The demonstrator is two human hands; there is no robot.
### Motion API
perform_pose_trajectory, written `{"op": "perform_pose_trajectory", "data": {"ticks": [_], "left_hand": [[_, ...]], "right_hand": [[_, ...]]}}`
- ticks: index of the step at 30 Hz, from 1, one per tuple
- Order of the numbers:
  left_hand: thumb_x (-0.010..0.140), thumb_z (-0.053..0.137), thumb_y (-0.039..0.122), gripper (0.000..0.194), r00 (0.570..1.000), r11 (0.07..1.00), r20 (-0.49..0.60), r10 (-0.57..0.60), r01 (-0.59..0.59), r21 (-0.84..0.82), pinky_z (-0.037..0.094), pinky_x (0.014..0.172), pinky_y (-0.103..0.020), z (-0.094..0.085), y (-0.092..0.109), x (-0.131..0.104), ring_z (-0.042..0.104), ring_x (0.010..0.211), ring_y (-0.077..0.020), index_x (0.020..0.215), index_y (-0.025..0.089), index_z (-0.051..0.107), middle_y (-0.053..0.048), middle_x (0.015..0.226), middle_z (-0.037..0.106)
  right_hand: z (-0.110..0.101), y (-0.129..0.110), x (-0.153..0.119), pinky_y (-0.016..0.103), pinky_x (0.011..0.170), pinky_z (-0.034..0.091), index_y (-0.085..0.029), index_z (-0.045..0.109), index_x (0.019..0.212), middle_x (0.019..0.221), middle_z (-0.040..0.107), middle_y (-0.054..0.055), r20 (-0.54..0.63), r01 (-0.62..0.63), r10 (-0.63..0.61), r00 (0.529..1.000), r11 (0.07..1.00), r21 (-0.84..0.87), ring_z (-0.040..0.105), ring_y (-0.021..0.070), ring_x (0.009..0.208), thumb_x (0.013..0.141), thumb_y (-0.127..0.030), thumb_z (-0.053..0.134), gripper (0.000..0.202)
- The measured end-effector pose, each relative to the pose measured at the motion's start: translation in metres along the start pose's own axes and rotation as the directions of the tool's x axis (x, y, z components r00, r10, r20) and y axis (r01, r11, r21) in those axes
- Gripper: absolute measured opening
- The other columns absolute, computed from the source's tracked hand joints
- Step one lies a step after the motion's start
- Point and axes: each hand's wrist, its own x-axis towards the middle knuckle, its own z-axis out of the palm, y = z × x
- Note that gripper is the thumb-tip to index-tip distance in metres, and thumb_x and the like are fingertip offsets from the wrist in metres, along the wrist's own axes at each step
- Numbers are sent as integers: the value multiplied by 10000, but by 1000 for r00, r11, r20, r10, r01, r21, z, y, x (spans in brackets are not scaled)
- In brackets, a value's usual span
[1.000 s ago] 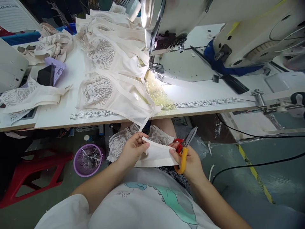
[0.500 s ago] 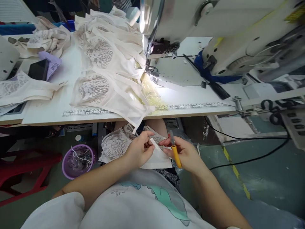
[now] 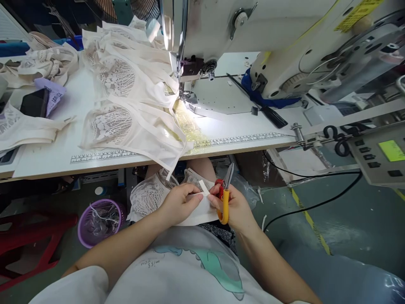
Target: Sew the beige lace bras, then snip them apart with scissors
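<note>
A white lace bra (image 3: 148, 197) lies across my lap below the table edge. My left hand (image 3: 180, 204) is closed, thumb and fingers pinching the bra's band edge, where a short white strip (image 3: 204, 187) sticks up. My right hand (image 3: 236, 209) keeps a pair of scissors (image 3: 225, 207) in its palm, with one yellow and one red handle and the blades pointing up and away. Its thumb and forefinger meet at the same band edge, just right of the left fingertips. The exact grip there is partly hidden.
More lace bras (image 3: 117, 122) are piled on the white table (image 3: 41, 158), left of the sewing machine (image 3: 215, 33). A ruler strip (image 3: 237, 139) runs along its front edge. A purple bin (image 3: 82, 228) and a red stool (image 3: 31, 236) stand low on the left. A black cable (image 3: 316, 202) hangs at right.
My right hand has moved left to the band edge beside my left fingers. The scissors have turned and now show both handles. The white strip stands more upright. The view has shifted right.
</note>
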Motion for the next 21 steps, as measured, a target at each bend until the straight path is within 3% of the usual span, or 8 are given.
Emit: {"op": "perform_pose_trajectory", "data": {"ticks": [5,12,14,17,21], "left_hand": [[774,542,233,128,996,999,-79,31,-29,15,426,618,-254,6,3,2,551,642,-150,704,160,621,-27,680,605],[800,523,203,120,949,969,-197,247,-242,52,429,593,-246,7,0,1,538,644,-139,709,170,595,-22,685,559],[799,529,210,118,942,965,-207,263,-259,45,429,595,-247,6,0,1,536,647,-139,708,170,594,-21,684,553],[778,564,234,108,970,985,-183,159,-167,-31,420,597,-243,3,0,2,526,644,-134,704,164,602,-18,687,559],[759,605,305,160,993,959,-95,-68,39,-279,416,603,-237,0,-2,2,519,660,-133,724,151,624,-23,711,578]], "right_hand": [[6,3,1,222,534,380,-197,535,710,666,521,-31,-57,39,-39,998,999,14,451,103,582,611,-322,769,283],[20,-7,-1,235,531,395,-199,516,715,680,524,-25,-125,74,-69,990,997,37,455,105,568,634,-379,743,301],[22,-8,-1,234,531,399,-201,514,714,665,522,-25,-133,91,-87,987,995,28,461,110,573,633,-377,742,299],[24,-6,-2,237,529,411,-209,513,733,677,532,-19,-119,124,-122,985,992,12,473,114,573,640,-357,740,286],[27,-4,-1,251,567,430,-213,522,743,711,558,-7,-110,185,-192,975,980,-78,506,131,610,659,-342,728,257]]}}
